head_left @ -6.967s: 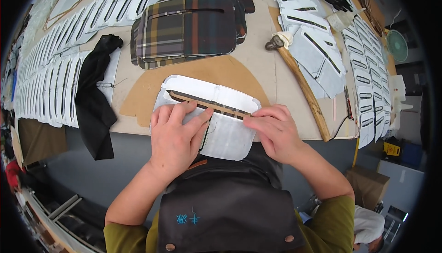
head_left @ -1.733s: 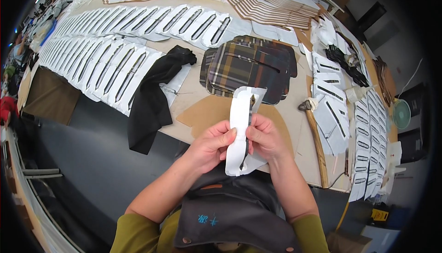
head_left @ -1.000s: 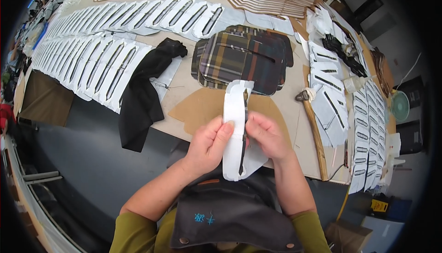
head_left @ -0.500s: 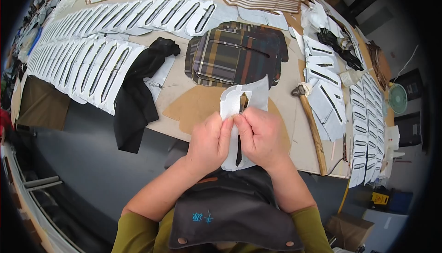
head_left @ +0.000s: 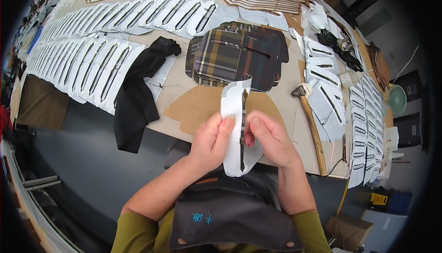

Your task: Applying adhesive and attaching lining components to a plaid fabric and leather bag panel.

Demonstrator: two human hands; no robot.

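Over the table's front edge I hold up a white-backed fabric panel [head_left: 234, 108], long and rounded, with a narrow slot down its length. Dark striped fabric shows in the slot. My left hand [head_left: 209, 140] pinches the panel's left side, thumb in front. Beside the slot, on the right, is my right hand [head_left: 271, 140], with its fingers curled in and its thumb pointing up. Whether its fingertips grip the panel's edge is hidden. Beyond the panel lies a stack of plaid fabric pieces [head_left: 225, 59], the top one with a slit.
Rows of white slotted panels [head_left: 99, 71] overlap along the left, with more [head_left: 366, 128] at the right edge. A wooden-handled hammer [head_left: 314, 133] lies right of my hands. Black cloth [head_left: 138, 98] hangs over the front edge at left. Brown card [head_left: 195, 110] lies under the panel.
My right hand has come off its pinch at the slot's middle and shifted right and slightly down. The panel has turned, so its slot looks narrower. My left hand keeps its hold.
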